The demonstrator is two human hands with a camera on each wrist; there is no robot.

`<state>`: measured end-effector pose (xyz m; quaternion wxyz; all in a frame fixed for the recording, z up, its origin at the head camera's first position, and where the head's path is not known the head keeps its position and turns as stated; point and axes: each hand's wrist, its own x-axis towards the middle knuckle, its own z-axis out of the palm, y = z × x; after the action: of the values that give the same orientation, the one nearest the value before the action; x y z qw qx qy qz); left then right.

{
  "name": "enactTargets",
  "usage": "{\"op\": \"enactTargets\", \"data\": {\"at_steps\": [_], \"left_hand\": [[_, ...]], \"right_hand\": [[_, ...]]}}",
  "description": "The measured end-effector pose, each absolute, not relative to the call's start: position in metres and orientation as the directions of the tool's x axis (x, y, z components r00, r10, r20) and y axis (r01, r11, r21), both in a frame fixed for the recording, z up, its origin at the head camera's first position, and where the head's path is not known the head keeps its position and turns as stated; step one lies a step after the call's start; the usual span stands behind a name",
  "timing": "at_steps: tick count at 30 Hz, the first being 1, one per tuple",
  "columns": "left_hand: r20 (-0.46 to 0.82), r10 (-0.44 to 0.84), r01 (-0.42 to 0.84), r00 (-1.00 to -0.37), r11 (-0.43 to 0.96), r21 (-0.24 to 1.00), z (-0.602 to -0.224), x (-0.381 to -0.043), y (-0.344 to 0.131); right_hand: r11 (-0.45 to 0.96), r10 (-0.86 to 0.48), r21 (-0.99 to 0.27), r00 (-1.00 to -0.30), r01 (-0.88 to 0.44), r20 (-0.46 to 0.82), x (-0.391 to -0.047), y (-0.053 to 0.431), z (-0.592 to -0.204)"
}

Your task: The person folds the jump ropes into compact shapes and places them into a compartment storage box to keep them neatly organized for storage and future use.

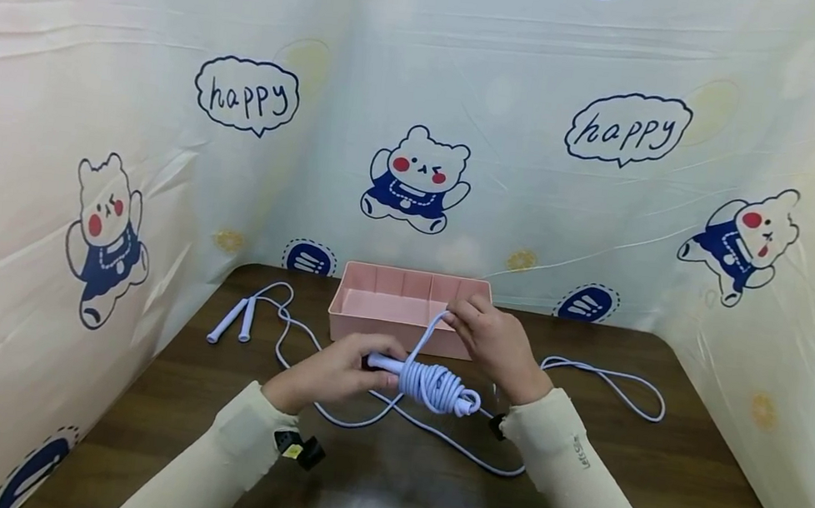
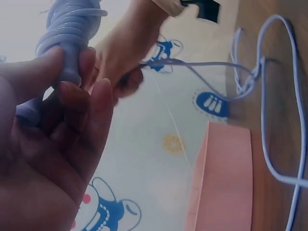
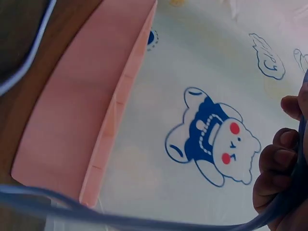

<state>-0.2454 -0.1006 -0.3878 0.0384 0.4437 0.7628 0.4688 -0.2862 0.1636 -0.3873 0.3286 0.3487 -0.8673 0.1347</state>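
My left hand (image 1: 349,369) grips the handles of a light-blue jump rope (image 1: 437,387), its cord wound in several tight turns around them. In the left wrist view, thumb and fingers pinch a handle end (image 2: 71,72) just below the coils. My right hand (image 1: 491,343) is raised to the right of the bundle, holding a stretch of cord (image 1: 428,336) that runs up from the coils. In the right wrist view that cord (image 3: 159,222) passes through the curled fingers. A second pair of handles (image 1: 246,319) lies on the table at left, with cord leading off from it.
Behind the hands stands a pink divided box (image 1: 379,305), no contents visible in it. Loose cord (image 1: 461,444) loops across the brown table (image 1: 364,500), with another loop (image 1: 626,388) at right. A printed curtain (image 1: 519,66) encloses the back and sides.
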Motion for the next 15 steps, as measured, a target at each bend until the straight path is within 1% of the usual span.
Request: {"op": "enactTargets", "data": {"at_steps": [4,7,10,13,15], "left_hand": [[0.386,0.674,0.621,-0.63,0.138,0.772,-0.386,-0.241,-0.1],[0.4,0.634,0.603,-0.662,0.132,0.787,-0.382,-0.24,-0.1],[0.398,0.585,0.569,-0.707,0.136,0.811,-0.379,-0.241,-0.102],[0.384,0.535,0.529,-0.752,0.144,0.836,-0.377,-0.243,-0.105],[0.381,0.507,0.514,-0.773,0.149,0.845,-0.376,-0.244,-0.106]], "right_hand": [[0.698,-0.537,-0.007,-0.53,-0.716,0.656,-0.288,0.155,-0.395],[0.675,-0.546,-0.034,-0.53,-0.737,0.649,-0.288,0.149,-0.399],[0.663,-0.581,0.004,-0.511,-0.748,0.633,-0.288,0.145,-0.407],[0.665,-0.59,0.016,-0.512,-0.747,0.624,-0.286,0.14,-0.415],[0.658,-0.586,-0.026,-0.534,-0.752,0.61,-0.284,0.135,-0.418]]}}
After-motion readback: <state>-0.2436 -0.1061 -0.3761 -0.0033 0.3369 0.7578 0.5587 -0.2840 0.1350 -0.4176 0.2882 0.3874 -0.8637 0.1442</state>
